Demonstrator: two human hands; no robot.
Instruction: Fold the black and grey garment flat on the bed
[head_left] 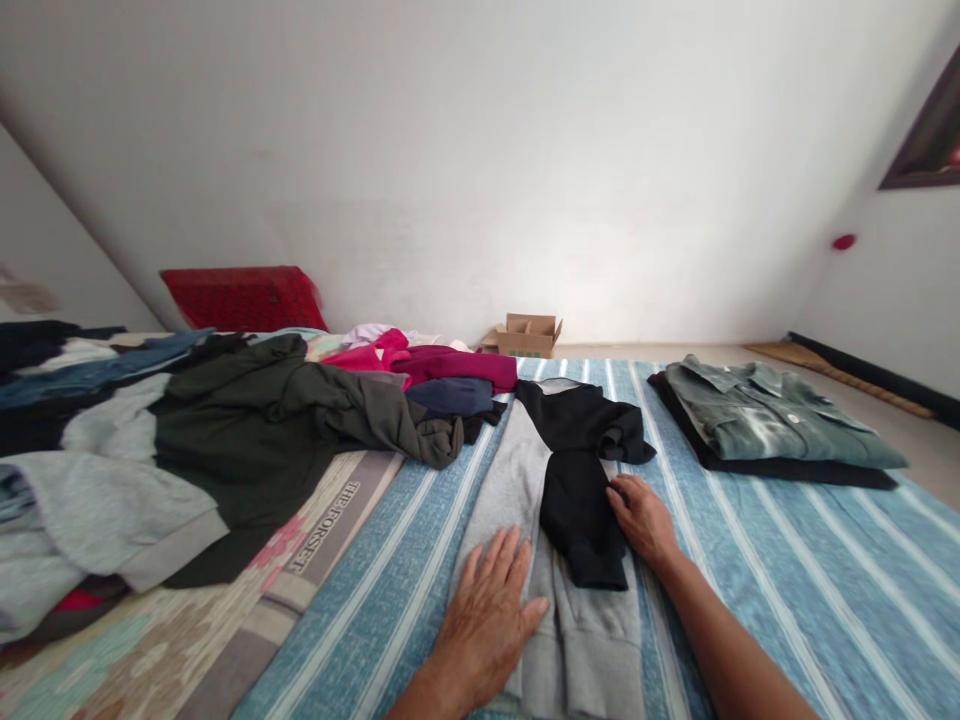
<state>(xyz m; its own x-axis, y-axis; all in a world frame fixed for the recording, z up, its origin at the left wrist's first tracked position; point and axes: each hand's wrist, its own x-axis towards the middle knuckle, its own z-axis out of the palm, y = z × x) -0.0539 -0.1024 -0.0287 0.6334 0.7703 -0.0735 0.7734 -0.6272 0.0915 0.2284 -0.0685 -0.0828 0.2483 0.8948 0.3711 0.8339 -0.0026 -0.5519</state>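
A grey and black sweatshirt (499, 475) lies on the blue striped sheet in front of me, folded lengthwise. Its black sleeve (581, 510) is turned back over the body, with the cuff pointing towards me. My left hand (491, 600) rests flat on the grey cloth at the left edge, fingers stretched out. At the right edge, beside the black sleeve, my right hand (643, 515) has its fingers curled against the garment and appears to grip its edge. The right fingertips are partly hidden.
Loose clothes, including a dark olive garment (255, 430) and a grey one (112, 510), heap at left on a patterned cover. A folded green denim shirt (787, 415) lies on black clothing (810, 468) at right. A cardboard box (529, 337) stands beyond the bed.
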